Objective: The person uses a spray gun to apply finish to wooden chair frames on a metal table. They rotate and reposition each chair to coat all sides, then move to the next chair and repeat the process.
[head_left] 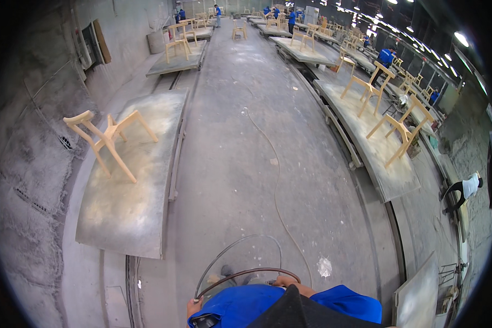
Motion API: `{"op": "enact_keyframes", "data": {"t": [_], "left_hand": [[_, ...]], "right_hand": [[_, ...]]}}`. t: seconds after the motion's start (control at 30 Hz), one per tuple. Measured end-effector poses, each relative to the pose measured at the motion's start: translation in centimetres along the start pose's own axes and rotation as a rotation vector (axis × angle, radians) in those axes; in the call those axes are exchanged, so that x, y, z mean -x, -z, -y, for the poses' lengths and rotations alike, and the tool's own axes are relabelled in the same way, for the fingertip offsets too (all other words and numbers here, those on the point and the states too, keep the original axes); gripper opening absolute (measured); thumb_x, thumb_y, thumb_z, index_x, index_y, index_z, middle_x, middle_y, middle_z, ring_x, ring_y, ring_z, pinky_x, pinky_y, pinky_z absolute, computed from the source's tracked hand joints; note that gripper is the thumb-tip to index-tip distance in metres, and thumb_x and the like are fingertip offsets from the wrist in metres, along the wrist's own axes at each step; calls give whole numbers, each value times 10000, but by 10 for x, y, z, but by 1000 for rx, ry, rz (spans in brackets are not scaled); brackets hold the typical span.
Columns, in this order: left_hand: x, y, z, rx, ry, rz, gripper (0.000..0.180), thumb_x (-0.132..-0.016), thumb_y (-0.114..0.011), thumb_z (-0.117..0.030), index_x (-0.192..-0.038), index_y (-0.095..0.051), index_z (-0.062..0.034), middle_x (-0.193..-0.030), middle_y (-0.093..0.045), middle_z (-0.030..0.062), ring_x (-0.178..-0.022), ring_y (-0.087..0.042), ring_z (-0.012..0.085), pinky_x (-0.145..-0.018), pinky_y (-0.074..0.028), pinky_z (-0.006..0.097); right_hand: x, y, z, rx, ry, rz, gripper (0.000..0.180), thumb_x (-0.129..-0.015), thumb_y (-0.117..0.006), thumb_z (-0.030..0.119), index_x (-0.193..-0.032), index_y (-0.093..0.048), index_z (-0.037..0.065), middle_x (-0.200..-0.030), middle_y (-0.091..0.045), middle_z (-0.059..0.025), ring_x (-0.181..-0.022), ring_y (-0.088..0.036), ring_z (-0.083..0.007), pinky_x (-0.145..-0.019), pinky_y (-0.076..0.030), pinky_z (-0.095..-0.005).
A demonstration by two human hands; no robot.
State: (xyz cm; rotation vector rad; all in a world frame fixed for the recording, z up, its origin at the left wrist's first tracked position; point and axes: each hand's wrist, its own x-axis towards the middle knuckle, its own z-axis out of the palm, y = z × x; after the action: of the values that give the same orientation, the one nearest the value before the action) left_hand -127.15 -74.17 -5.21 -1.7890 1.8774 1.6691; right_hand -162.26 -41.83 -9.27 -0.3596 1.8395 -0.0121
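At the lower edge my left hand (193, 307) is closed round a hose, beside my blue sleeve. From it a brown hose (246, 271) arches across in front of my body toward my right hand (286, 282). A thinner grey hose (251, 235) makes a wider loop just beyond, rising from my left hand and coming down near the right one. My right hand has its fingers curled in; a small dark piece shows beside them, too hidden to name. My shoe shows partly behind the brown hose.
A pale cable (277, 180) trails along the floor ahead. Low platforms flank the aisle: one at left (120, 218) bears a wooden chair (110, 134), one at right (396, 183) bears wooden chairs (402, 128). A person in white (469, 187) bends at far right; people in blue work farther off.
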Motion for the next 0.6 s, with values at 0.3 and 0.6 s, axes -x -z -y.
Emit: {"op": "enact_keyframes", "data": {"t": [0.3,0.6], "left_hand": [[-29,-2,2,6,11,32,324,-890,-789,-335,-892,-704,-22,-676,-602,-23,-617,-517,88,-550,-425,304],[-19,1,-16,-63,-27,-26,336,-890,-788,-334,-865,-688,-14,-681,-613,-18,-619,-523,95,-564,-433,311]], "right_hand": [[-12,-4,-12,-8,-70,-17,633,-820,-689,477,-1271,-672,33,-1345,-630,-199,-1261,-592,-355,-1036,-462,-473],[-15,21,11,46,-34,14,706,-782,-741,529,-1287,-669,40,-1362,-619,-193,-1263,-589,-345,-1058,-462,-465]]}}
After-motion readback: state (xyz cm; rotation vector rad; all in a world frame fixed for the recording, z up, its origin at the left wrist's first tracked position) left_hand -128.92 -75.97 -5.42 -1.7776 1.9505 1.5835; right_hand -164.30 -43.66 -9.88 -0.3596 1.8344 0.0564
